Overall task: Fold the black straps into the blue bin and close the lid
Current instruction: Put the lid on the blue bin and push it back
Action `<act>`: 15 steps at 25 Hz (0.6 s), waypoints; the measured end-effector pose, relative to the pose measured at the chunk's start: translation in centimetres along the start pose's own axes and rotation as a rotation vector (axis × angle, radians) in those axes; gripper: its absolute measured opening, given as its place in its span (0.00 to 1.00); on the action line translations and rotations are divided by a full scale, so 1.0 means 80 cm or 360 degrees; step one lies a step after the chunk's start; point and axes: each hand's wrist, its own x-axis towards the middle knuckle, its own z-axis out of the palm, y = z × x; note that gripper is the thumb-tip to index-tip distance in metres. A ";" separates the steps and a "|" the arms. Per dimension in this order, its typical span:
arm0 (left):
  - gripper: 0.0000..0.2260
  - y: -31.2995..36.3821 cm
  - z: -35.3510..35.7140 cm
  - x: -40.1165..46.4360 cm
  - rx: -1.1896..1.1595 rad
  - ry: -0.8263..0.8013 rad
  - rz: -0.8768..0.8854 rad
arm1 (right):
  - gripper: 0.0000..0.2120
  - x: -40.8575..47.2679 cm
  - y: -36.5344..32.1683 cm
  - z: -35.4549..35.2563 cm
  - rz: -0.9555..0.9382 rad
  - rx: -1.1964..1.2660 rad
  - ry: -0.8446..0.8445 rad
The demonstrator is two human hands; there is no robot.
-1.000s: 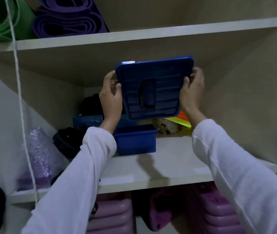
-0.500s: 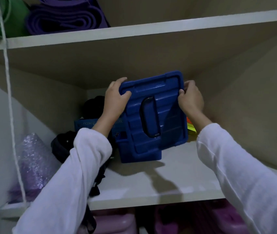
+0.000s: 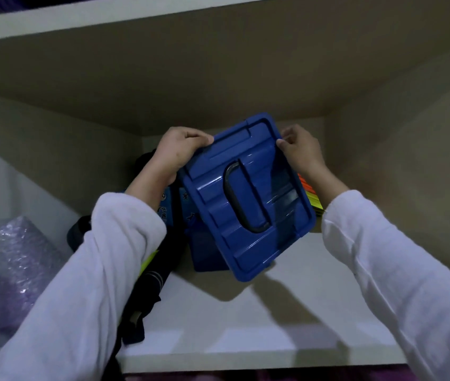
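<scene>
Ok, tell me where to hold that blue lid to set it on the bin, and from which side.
Hold the blue lid by its two far corners, one from each side, as the left hand and right hand do. It tilts askew above the blue bin, and its raised rim gives the fingers an edge; the dark handle probably steers it less well.

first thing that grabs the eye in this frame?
The blue lid with its dark handle, held tilted mid-shelf over the blue bin, with the left hand and right hand gripping its far corners. Then the white sleeves in front and black straps left of the bin.
</scene>
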 end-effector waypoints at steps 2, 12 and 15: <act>0.06 -0.009 0.006 0.010 -0.0137 0.0103 -0.0103 | 0.19 0.008 0.019 0.001 0.0071 0.0118 0.0072; 0.09 -0.089 0.027 0.038 -0.0802 0.0550 -0.0680 | 0.28 -0.008 0.091 0.027 0.0760 0.0444 -0.0227; 0.05 -0.122 0.025 0.053 -0.0886 0.0720 -0.0792 | 0.11 -0.017 0.090 0.043 0.0875 0.0752 -0.0298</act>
